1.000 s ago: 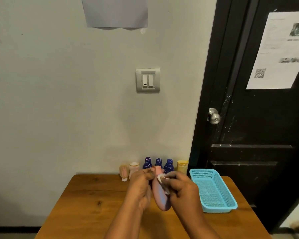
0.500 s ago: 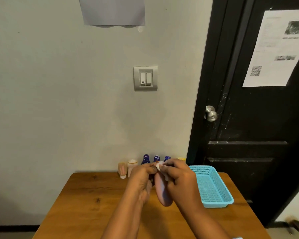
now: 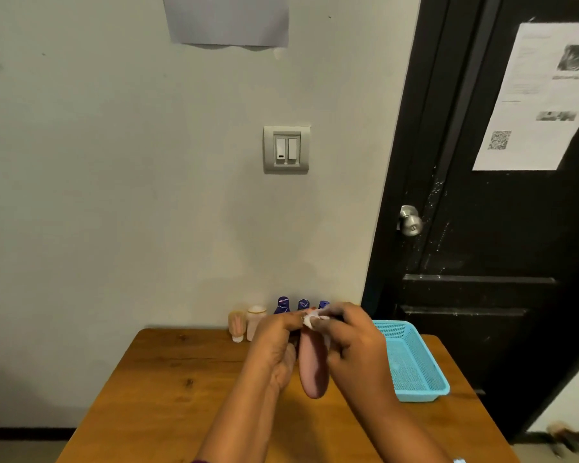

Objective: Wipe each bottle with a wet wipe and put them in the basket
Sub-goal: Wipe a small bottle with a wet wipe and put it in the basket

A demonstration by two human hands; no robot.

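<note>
Above the middle of the wooden table [image 3: 168, 389] I hold a pink bottle [image 3: 311, 372]. My left hand [image 3: 278, 345] grips its left side near the top. My right hand [image 3: 351, 342] pinches a small white wet wipe [image 3: 311, 319] against the bottle's top end. A light blue basket [image 3: 411, 362] stands just right of my hands with no bottle in it. At the table's back edge stand two pale peach bottles [image 3: 248, 322] and three dark blue bottles [image 3: 283, 305], partly hidden by my hands.
The table stands against a grey wall with a light switch [image 3: 286, 149]. A black door [image 3: 502, 228] with a metal knob [image 3: 410, 221] and a taped paper is at the right, close to the basket.
The wipe in my right hand has slid from the bottle's upper side up to its top end. Both hands and the bottle have lifted slightly. The camera has shifted a little.
</note>
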